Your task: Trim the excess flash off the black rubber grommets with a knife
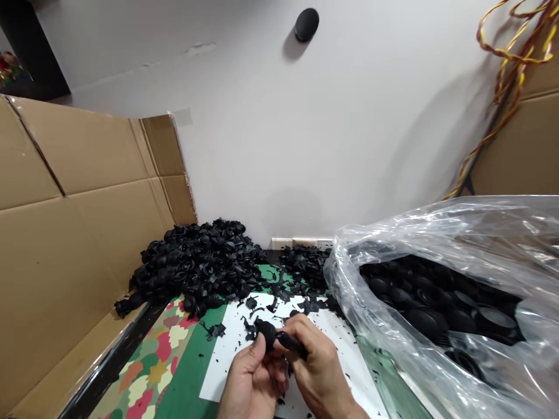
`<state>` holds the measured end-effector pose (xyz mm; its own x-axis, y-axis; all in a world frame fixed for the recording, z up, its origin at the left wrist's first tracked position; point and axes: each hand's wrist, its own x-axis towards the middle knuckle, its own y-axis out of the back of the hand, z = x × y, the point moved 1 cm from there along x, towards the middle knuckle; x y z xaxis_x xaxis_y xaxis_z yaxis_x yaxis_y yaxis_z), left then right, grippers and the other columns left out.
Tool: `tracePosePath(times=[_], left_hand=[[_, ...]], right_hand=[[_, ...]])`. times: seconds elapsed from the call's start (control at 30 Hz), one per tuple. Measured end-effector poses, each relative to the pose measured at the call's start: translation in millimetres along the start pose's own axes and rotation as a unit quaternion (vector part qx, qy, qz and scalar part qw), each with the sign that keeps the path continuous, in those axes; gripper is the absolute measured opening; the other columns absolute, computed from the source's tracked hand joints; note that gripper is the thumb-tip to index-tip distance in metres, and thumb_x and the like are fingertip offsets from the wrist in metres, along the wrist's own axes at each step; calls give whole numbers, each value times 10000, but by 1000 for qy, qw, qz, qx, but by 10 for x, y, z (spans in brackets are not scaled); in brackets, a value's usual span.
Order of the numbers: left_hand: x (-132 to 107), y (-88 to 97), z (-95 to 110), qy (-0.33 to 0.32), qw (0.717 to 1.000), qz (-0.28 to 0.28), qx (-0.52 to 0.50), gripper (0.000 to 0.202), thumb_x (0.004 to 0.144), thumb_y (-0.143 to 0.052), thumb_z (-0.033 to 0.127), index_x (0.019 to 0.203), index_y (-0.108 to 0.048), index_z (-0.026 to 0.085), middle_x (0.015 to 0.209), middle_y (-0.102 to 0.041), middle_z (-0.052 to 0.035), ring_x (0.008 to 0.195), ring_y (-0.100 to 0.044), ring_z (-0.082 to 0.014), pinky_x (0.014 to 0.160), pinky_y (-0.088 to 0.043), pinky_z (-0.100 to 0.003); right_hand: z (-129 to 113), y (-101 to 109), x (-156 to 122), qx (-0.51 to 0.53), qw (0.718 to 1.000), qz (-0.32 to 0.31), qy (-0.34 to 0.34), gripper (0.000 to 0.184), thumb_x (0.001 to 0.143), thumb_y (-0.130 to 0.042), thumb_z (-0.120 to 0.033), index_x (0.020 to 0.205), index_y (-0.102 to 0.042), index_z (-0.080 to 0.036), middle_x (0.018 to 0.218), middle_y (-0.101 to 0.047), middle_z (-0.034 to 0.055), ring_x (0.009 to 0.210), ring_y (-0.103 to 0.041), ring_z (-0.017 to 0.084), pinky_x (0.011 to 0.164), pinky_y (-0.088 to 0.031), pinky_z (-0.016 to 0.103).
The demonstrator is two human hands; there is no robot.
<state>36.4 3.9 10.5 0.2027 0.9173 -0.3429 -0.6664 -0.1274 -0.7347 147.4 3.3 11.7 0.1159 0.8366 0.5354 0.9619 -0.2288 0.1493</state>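
Note:
Between the thumb and fingers of my left hand (248, 369) is a black ribbed rubber part (264, 333). My right hand (321, 361) is closed around a black-handled tool (293, 345), whose tip meets the right side of the rubber part; its working end is too small and hidden to make out. Both hands are over a white sheet (213, 381) strewn with black rubber scraps (216, 330). Behind them on the left rises a large pile of black ribbed rubber pieces (205, 262).
A clear plastic bag (349, 273) at the right holds many round black rubber parts (425, 323). Cardboard (87, 233) walls off the left side. More black scraps (305, 265) lie by wall sockets (282, 243). Twisted yellow-brown wires (500, 125) hang at the upper right.

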Motion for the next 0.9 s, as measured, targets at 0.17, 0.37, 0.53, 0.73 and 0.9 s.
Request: tracePosePath(times=[0.17,0.37,0.53,0.73,0.9], left_hand=[[1,-11,7,-24,999,31,13,48,745,-645,70,698,-647,82,652,-644,-71,494,-569,-103,435,-468,-176],[-3,29,67,-87,991,36,91,110,553,-753,60,599,-661,101,521,-584,-3,441,-499,-70,421,-408,-141],[43,91,85,-121,981,28,146,120,503,-768,85,514,-650,100,410,-559,2,395,-437,-68,405,-332,-159],[34,55,63,-97,989,35,111,162,450,-806,105,526,-663,111,426,-556,20,389,-397,-57,395,-284,-168],[-115,7,120,-66,988,-16,140,185,523,-808,216,541,-668,97,391,-556,-14,371,-425,-74,412,-301,-187]], right_hand=[[19,9,-24,-35,998,-39,33,152,710,-469,-65,668,-544,-191,672,-520,4,574,-527,139,513,-401,220],[-157,81,104,-138,982,-130,-15,203,630,-459,-14,611,-578,-177,670,-569,29,582,-568,156,524,-408,220],[-130,37,88,-233,962,-141,8,156,631,-497,-45,619,-553,-190,655,-566,23,532,-570,163,470,-374,220],[-53,-67,7,-288,951,-106,32,115,675,-531,-95,663,-514,-209,660,-546,3,433,-489,128,413,-259,230],[48,167,285,-206,974,-29,-93,119,580,-528,-110,583,-481,-220,587,-541,-12,445,-453,138,443,-266,241]])
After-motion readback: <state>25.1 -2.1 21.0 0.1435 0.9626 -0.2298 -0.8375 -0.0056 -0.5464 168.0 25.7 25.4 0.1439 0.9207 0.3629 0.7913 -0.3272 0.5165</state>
